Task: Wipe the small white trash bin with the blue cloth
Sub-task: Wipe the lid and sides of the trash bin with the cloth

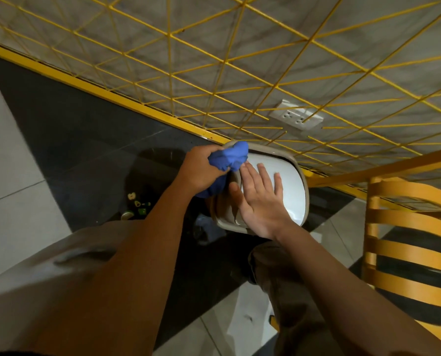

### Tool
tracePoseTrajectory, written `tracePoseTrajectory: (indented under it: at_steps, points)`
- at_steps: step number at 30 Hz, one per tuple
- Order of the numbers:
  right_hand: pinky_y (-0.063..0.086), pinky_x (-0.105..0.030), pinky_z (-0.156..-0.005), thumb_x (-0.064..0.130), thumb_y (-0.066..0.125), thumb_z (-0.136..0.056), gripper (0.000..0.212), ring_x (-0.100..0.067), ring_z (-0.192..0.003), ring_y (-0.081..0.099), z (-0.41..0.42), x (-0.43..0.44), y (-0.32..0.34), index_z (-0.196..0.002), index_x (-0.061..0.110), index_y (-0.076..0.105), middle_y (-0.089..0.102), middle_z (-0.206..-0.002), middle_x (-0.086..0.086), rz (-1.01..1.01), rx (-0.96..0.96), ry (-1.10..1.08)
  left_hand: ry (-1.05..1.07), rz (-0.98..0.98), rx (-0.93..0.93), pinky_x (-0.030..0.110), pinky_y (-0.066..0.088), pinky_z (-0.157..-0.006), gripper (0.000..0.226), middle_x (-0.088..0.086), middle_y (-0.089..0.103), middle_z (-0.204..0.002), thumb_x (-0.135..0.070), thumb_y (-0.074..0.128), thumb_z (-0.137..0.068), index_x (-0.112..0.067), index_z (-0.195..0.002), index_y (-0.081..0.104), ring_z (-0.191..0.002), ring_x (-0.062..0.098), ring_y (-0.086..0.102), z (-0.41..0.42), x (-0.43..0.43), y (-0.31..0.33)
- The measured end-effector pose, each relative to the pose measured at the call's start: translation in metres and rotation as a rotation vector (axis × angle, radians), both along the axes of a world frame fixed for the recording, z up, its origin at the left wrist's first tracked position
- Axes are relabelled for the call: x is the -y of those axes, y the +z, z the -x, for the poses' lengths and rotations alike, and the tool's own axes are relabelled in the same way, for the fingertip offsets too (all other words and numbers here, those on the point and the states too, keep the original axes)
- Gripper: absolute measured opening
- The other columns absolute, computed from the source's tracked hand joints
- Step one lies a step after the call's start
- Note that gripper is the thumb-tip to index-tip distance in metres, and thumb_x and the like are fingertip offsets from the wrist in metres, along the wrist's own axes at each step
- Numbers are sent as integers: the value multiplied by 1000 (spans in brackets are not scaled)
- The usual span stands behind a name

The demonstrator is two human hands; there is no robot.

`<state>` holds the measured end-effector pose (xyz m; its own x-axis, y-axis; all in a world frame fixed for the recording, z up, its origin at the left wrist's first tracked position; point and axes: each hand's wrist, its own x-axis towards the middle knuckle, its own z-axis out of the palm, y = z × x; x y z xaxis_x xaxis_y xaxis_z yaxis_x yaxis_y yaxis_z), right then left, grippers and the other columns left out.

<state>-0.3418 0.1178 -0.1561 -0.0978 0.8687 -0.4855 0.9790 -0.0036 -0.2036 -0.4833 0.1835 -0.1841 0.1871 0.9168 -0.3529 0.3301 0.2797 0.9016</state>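
The small white trash bin [288,186] stands on the floor right against the foot of a yellow wire grid [214,60] that covers a grey wall. It is seen from above: a white lid set within a beige rim. The blue cloth [231,159] is bunched into a wad and lies on the far left part of the bin's rim, with a tail of it hanging down below the left hand [201,168]. That hand has its fingers curled tightly round the cloth and presses it onto the rim. The right hand [261,199] lies flat on the lid, fingers straight and slightly spread, palm down, thumb out over the left edge of the rim. The two hands are close together, the right fingertips nearly at the cloth.

The floor [14,176] is of pale and dark glossy tiles. On a dark tile left of the bin lie a few small green and pale bits of litter [137,205]. A white wall socket [296,118] sits behind the grid above the bin. To the right stands a yellow slatted chair [409,242].
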Motion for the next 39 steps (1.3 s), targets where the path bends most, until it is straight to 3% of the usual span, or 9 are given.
tracePoseTrajectory:
  at_steps: [6,9,14,19,21,26,32,36,39]
  points:
    - [-14,-45,-115,61,-4,-83,77,-15,-144,-14,0,-1,0,-149,22,-1,-2,-159,7,3,13,8,-28,-43,-253,26,41,-67,19,10,61,-82,-11,61,-81,-1,-97,65,-83,24,59,-17,-13,12]
    - [-15,-44,-114,59,-1,-84,74,-15,-144,-14,0,0,0,-149,23,-3,-3,-158,7,-5,15,8,-30,31,-316,36,46,-76,25,20,65,-95,-19,60,-85,-3,-104,62,-94,33,62,-26,-25,13]
    - [-16,-43,-114,64,-5,-82,78,-14,-144,-15,0,0,-2,-149,23,-3,-4,-158,8,-14,5,6,95,31,-203,25,41,-73,24,12,67,-96,-12,64,-81,-2,-103,64,-91,24,62,-13,-3,10]
    - [-13,-43,-116,59,-6,-84,74,-14,-145,-12,-2,1,-1,-148,23,-2,-2,-158,7,-37,3,9,328,201,-53,29,47,-74,15,2,61,-82,-18,63,-85,-6,-93,65,-78,17,59,-13,57,6]
    - [-14,-43,-115,52,-1,-86,68,-14,-145,-12,-2,1,0,-148,23,-2,-2,-158,7,-23,-8,5,432,245,-34,15,43,-66,8,-3,60,-77,-16,62,-85,-10,-89,64,-70,10,56,-19,84,4]
    - [-14,-43,-115,45,3,-86,66,-15,-145,-13,-3,-1,0,-148,23,-4,-4,-158,6,-5,7,22,588,322,-44,7,37,-57,19,4,60,-90,-10,64,-83,-2,-100,65,-81,10,52,-26,106,-13]
    - [-14,-43,-114,44,3,-86,66,-17,-145,-13,-2,-1,0,-148,22,-6,-5,-159,4,0,38,47,558,229,-86,8,37,-57,17,3,57,-87,-19,61,-86,-3,-93,63,-68,4,50,-26,75,-19]
    - [-14,-43,-114,44,4,-87,66,-16,-145,-12,-2,-1,0,-148,22,-5,-5,-159,5,-11,46,52,463,152,-108,22,41,-71,22,10,59,-87,-20,57,-89,2,-93,62,-80,16,53,-22,44,-18]
    - [-13,-43,-114,44,5,-87,65,-17,-145,-11,-3,-1,-1,-148,22,-4,-4,-159,4,-11,49,49,371,105,-174,19,36,-73,19,17,62,-96,-13,56,-89,5,-96,60,-82,22,52,-21,36,-14]
